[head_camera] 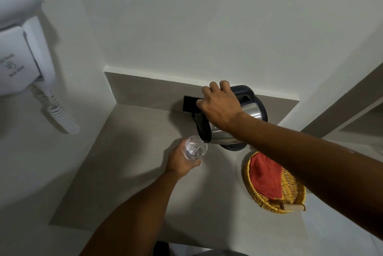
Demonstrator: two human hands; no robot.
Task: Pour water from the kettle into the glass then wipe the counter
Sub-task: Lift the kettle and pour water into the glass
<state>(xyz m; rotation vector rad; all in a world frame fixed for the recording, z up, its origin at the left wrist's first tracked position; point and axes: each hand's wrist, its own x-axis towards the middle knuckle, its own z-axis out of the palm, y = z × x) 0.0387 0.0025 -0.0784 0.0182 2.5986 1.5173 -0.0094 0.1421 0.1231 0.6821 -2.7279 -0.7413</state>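
Right hand [219,108]: wrapping the dark handle of the kettle [232,125], fingers curled over the top, tipping it leftward and nearward.
Left hand [180,161]: closing around the lower wall of the glass [195,148], steadying it on the counter [128,152].
Key relation: spout hanging directly above the glass's right rim; kettle's long axis slanting down from far right to near left; thin stream falling into the glass, already partly filled by the look of it.
Cloth: red cloth [266,176] lying in the wicker basket [290,193], near right of the kettle, closer to the right hand.
Surface: pale grey counter, smooth; base [233,147] showing under the kettle.
Room: white walls; wall-mounted dryer [18,56] hanging far left.
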